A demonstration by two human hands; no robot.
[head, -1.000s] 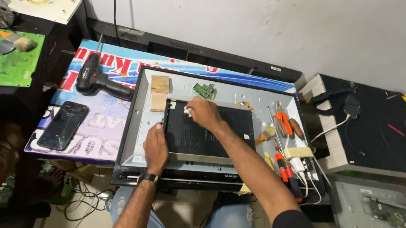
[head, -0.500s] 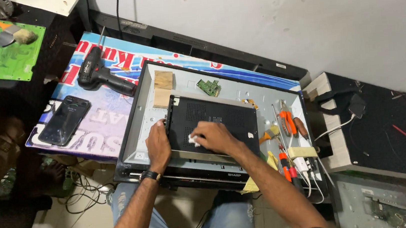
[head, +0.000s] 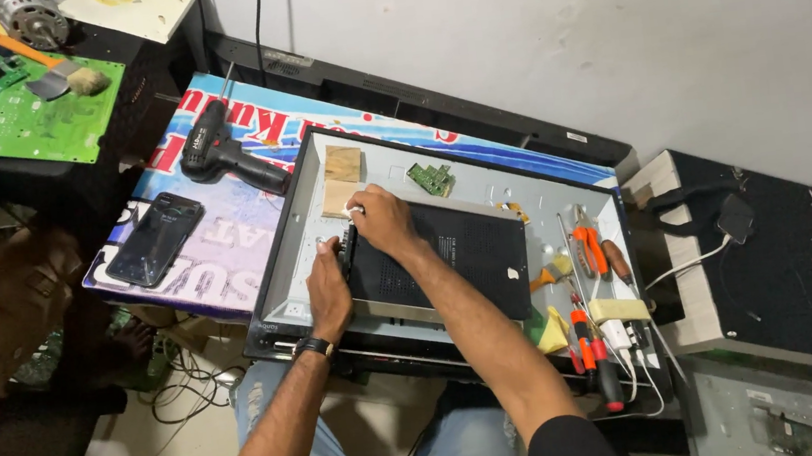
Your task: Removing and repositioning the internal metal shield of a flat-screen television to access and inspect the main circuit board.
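Observation:
A flat screen lies face down, its grey metal back [head: 298,237] facing up. A black perforated cover panel [head: 464,252] rests on the middle of it. My left hand [head: 329,288] grips the panel's left edge, and there is a watch on that wrist. My right hand [head: 381,219] is curled over the panel's far-left corner, just above the left hand. The panel's left edge looks slightly raised between the two hands. A small green circuit board [head: 431,178] lies on the grey back beyond my right hand.
Orange-handled pliers and red screwdrivers [head: 585,259] lie on the right of the screen. A black cordless drill [head: 226,156] and a phone [head: 155,238] rest on a printed banner to the left. Green circuit boards [head: 43,123] sit far left, and a black mat [head: 794,288] lies to the right.
My right hand slid from the far-left corner to the middle of the panel and has come back to the corner. The left hand stayed on the left edge.

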